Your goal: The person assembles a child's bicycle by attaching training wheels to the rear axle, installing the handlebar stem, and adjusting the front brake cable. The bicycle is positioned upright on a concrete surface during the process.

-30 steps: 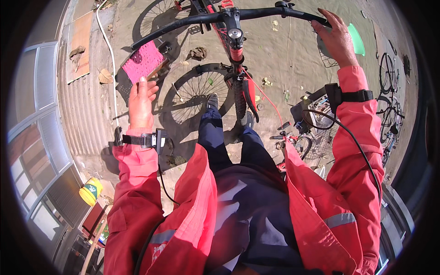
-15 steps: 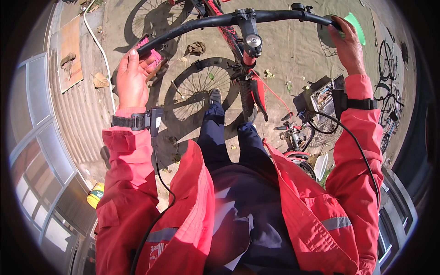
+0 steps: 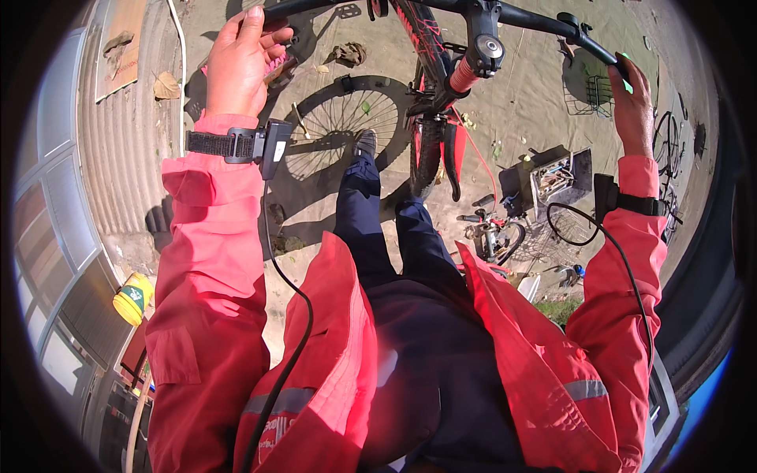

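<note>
The black handlebar [image 3: 532,20] of the bicycle [image 3: 464,76] lies ahead, long axis crosswise above the ground cover [image 3: 524,87], left end toward the cover's left edge at the loosely open left hand [image 3: 239,71], right end at the curled right hand [image 3: 635,102], whose grip cannot be confirmed, each hand nearest its own end.

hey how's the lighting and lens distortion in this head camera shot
Head view: harsh sunlight, the bike casting a crisp wheel shadow; head view: windows on the left bow along the dark rim; head view: reddish haze over the shirt.
</note>
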Tool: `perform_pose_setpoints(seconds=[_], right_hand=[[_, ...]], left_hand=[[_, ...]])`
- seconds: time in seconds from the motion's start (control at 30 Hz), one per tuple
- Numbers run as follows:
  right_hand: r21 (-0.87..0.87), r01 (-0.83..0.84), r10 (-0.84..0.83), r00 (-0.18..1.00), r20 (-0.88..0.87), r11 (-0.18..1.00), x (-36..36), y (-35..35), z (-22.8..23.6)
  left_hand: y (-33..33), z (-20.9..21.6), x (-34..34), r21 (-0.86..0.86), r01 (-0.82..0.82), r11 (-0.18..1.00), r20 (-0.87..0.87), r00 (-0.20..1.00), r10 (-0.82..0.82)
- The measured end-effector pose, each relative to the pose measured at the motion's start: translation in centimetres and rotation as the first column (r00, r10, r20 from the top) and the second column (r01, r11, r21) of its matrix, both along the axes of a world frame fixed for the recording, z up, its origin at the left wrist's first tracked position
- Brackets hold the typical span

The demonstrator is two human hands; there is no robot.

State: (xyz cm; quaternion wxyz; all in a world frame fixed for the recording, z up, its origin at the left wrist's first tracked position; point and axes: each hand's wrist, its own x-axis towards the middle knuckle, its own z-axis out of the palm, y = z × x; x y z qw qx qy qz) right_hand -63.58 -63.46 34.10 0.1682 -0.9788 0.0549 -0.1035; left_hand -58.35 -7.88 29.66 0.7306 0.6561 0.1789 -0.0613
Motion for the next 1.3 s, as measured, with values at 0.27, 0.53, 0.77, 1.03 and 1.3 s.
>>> perform_pose_setpoints(seconds=[0.27, 0.53, 0.77, 1.03, 1.3], right_hand=[[-0.076, -0.025, 0.020, 0.998, -0.061, 0.997, 1.3, -2.4, -0.6], [-0.114, -0.024, 0.017, 0.998, -0.060, 0.993, 2.1, -3.8, -0.9], [-0.196, -0.026, 0.008, 0.996, -0.091, 0.980, 2.6, -6.0, -1.4], [-0.079, 0.017, -0.030, 0.986, -0.164, 0.997, 2.6, -6.1, 0.7], [-0.032, 0.026, -0.033, 0.969, -0.246, 0.999, 3.4, -5.2, 2.3]], left_hand=[[-1.6, 3.8, -2.9, 0.076, -0.019, 0.997, -0.119, 0.992, 0.028], [-2.2, 5.0, -3.9, 0.037, -0.037, 0.999, -0.143, 0.989, 0.042], [-3.0, 5.5, -5.1, -0.026, -0.059, 0.998, -0.074, 0.996, 0.057], [-1.4, 6.7, -7.9, 0.082, 0.072, 0.994, 0.050, 0.996, -0.077], [0.1, 4.8, -8.5, -0.021, 0.137, 0.990, 0.298, 0.947, -0.124]])
